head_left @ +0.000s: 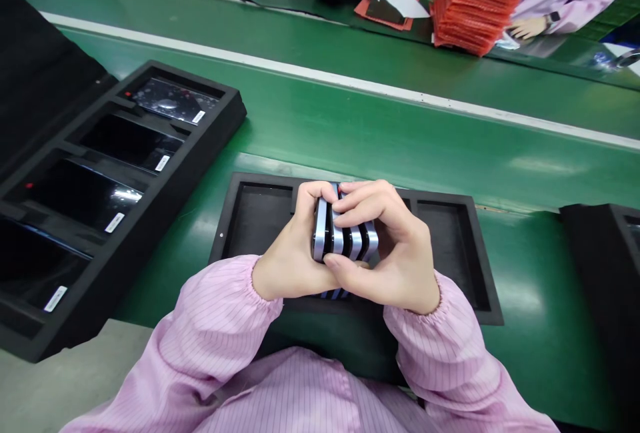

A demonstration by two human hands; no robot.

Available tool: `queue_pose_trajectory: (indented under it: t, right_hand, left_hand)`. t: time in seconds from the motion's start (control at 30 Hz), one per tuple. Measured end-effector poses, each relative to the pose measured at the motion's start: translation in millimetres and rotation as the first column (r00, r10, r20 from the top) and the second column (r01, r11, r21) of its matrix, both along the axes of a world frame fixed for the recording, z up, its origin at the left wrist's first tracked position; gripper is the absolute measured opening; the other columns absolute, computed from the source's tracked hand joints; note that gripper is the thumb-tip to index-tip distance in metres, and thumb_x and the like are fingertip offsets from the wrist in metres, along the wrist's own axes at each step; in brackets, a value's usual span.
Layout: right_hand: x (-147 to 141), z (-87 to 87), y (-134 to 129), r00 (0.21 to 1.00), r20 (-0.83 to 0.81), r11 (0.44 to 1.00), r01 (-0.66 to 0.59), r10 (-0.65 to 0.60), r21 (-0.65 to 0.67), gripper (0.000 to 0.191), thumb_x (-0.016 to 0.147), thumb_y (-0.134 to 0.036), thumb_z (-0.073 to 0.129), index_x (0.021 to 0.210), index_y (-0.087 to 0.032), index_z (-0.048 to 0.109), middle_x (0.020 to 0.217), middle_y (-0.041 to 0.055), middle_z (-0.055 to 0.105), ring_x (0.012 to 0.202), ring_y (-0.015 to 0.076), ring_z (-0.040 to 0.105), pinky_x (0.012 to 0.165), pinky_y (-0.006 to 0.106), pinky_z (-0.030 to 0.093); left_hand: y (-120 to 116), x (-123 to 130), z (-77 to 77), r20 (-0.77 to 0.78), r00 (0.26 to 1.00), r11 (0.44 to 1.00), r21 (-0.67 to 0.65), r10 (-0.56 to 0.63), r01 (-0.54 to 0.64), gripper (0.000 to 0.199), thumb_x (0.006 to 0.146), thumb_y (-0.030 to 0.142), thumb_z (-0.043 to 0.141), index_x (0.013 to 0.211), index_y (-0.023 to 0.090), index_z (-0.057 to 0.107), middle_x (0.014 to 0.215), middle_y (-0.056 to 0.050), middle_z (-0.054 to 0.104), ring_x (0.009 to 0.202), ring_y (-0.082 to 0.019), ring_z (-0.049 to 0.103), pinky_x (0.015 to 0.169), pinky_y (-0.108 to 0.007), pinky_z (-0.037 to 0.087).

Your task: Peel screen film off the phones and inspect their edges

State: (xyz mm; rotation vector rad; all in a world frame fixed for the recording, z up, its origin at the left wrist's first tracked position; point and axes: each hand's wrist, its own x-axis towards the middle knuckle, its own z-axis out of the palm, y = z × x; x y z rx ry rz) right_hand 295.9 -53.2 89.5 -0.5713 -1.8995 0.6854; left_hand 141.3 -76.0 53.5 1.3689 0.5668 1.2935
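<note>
Both hands, left [293,253] and right [395,253], grip stacked phones [345,239]; lower edges hidden.

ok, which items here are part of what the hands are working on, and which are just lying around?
In hand:
- stack of phones, held on edge by left hand and right hand
- black foam tray under them

Lying about:
- tray of phones on the left
- orange stack by a co-worker's hand
- green belt

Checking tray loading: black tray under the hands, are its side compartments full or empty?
Empty. The black tray shows bare floors in its left and right compartments; both hands hold the phones on edge over the hidden middle.
</note>
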Motion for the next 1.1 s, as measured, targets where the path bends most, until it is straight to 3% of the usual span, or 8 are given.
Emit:
queue_pose_trajectory:
  t: [0.23,0.43,0.6,0.73,0.87,1.0,1.1]
  right_hand:
    - [3.5,7.5,-1.1,0.999,0.039,1.0,-0.019,0.019,0.018,0.03,0.07,-0.023,0.085,0.091,-0.022,0.063,0.098,0.0018,0.07,0.102,0.0204,0.067,0.1,0.039,0.054]
    - [-0.4,9.9,-4.9,1.0,0.004,0.999,0.017,-0.017,-0.044,0.012,0.079,-0.026,0.072,0.088,-0.023,0.064,0.088,0.0015,0.069,0.092,0.0214,0.066,0.098,0.045,0.054]
    - [-4.6,6.0,-4.5,0.995,-0.026,0.993,0.099,-0.101,-0.061,0.011,0.08,-0.02,0.071,0.085,-0.024,0.062,0.085,0.0008,0.069,0.096,0.0221,0.067,0.098,0.045,0.054]
    - [-3.5,3.9,-2.2,0.996,-0.024,0.996,0.083,-0.084,-0.042,0.016,0.076,-0.023,0.073,0.087,-0.024,0.062,0.09,0.0016,0.069,0.096,0.0229,0.067,0.099,0.046,0.055]
    - [-1.6,2.6,0.3,0.999,-0.013,0.999,0.039,-0.039,-0.021,0.02,0.074,-0.024,0.074,0.09,-0.024,0.063,0.091,0.0014,0.069,0.096,0.0228,0.066,0.101,0.046,0.054]
    - [-0.2,3.2,0.6,1.0,0.001,1.0,0.0,0.0,0.0,0.022,0.073,-0.025,0.073,0.092,-0.024,0.063,0.093,0.0013,0.069,0.096,0.0221,0.066,0.101,0.045,0.053]
    - [1.7,6.0,-1.1,0.999,0.039,1.0,-0.01,0.01,-0.004,0.022,0.072,-0.027,0.073,0.091,-0.024,0.062,0.094,0.002,0.069,0.099,0.0242,0.067,0.103,0.048,0.052]
  left_hand:
    - [-5.5,1.3,1.3,-0.027,1.0,1.0,0.014,0.014,-0.014,0.075,0.072,0.029,0.095,0.115,0.032,0.034,0.133,-0.007,0.048,0.129,-0.027,0.058,0.099,-0.043,0.058]
    - [-2.9,1.5,3.2,-0.082,0.996,0.995,0.092,0.043,-0.035,0.073,0.074,0.029,0.094,0.116,0.031,0.034,0.139,-0.008,0.046,0.141,-0.03,0.051,0.111,-0.05,0.05]
    - [3.2,2.3,2.6,-0.093,0.994,0.996,0.082,0.048,-0.041,0.076,0.072,0.032,0.095,0.117,0.03,0.033,0.138,-0.009,0.048,0.137,-0.029,0.055,0.11,-0.05,0.052]
    - [3.0,3.2,2.8,-0.079,0.997,1.0,0.002,0.023,-0.023,0.077,0.072,0.038,0.095,0.116,0.031,0.032,0.141,-0.01,0.048,0.137,-0.03,0.055,0.11,-0.052,0.053]
    - [2.0,3.3,4.3,-0.067,0.997,0.999,0.017,0.03,-0.028,0.074,0.074,0.044,0.093,0.115,0.03,0.032,0.142,-0.01,0.047,0.143,-0.031,0.05,0.115,-0.055,0.049]
    - [-1.1,2.9,3.7,-0.061,0.997,0.997,0.06,0.052,-0.049,0.073,0.075,0.041,0.093,0.115,0.03,0.033,0.139,-0.009,0.047,0.144,-0.032,0.05,0.111,-0.053,0.051]
    - [-5.7,2.6,1.8,-0.07,0.996,0.996,0.064,0.061,-0.057,0.075,0.073,0.037,0.095,0.115,0.031,0.034,0.136,-0.007,0.048,0.132,-0.028,0.059,0.1,-0.045,0.057]
